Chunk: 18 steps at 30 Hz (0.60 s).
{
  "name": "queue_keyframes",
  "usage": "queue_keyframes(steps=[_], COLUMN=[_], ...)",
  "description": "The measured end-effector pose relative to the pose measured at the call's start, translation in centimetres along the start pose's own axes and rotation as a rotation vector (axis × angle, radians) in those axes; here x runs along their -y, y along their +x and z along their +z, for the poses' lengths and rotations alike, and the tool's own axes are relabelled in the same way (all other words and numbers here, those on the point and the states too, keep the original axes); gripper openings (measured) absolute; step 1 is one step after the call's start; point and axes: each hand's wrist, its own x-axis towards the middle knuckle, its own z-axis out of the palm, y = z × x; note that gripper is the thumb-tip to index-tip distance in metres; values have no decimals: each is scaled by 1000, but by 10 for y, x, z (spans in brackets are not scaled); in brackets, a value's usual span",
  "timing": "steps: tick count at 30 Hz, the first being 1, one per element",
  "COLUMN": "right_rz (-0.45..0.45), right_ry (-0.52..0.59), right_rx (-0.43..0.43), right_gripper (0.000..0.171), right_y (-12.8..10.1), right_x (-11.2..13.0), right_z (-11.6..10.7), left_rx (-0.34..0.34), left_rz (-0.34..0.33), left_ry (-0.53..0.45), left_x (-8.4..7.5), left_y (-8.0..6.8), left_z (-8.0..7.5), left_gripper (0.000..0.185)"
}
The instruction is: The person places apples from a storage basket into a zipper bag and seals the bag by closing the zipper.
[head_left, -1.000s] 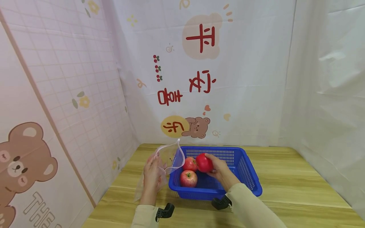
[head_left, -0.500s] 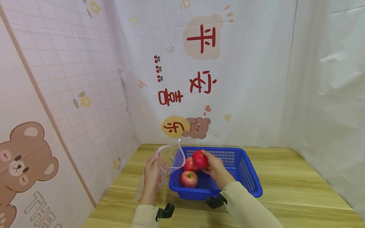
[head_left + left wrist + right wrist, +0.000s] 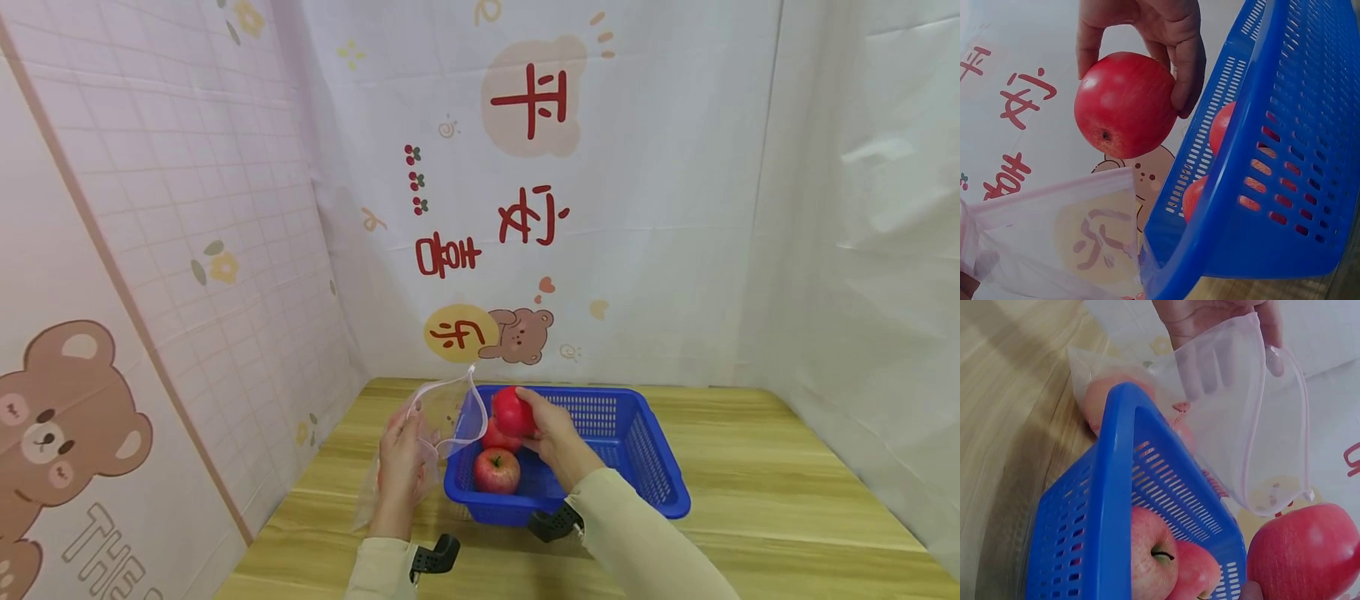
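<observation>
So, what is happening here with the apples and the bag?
A person stands at a wooden table. The right hand grips a red apple, lifted above the near-left corner of a blue basket, next to the open mouth of a clear plastic bag. The left hand holds that bag open beside the basket. Two more apples lie in the basket. The right wrist view suggests something reddish already inside the bag, but it is too blurred to tell.

Red apple (image 3: 513,411) held above basket, beside open clear bag (image 3: 442,417).
</observation>
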Motion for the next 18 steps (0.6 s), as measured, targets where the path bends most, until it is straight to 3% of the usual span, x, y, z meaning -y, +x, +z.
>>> queue_keyframes(steps=[18], right_rz=[-4], right_ry=[-4], right_rx=[35], right_gripper=[70], right_y=[-6], right_x=[5], right_z=[25], left_rx=[-27], left_rz=[-23], left_ry=[36], left_x=[-1], left_y=[1], left_z=[0], left_gripper=[43])
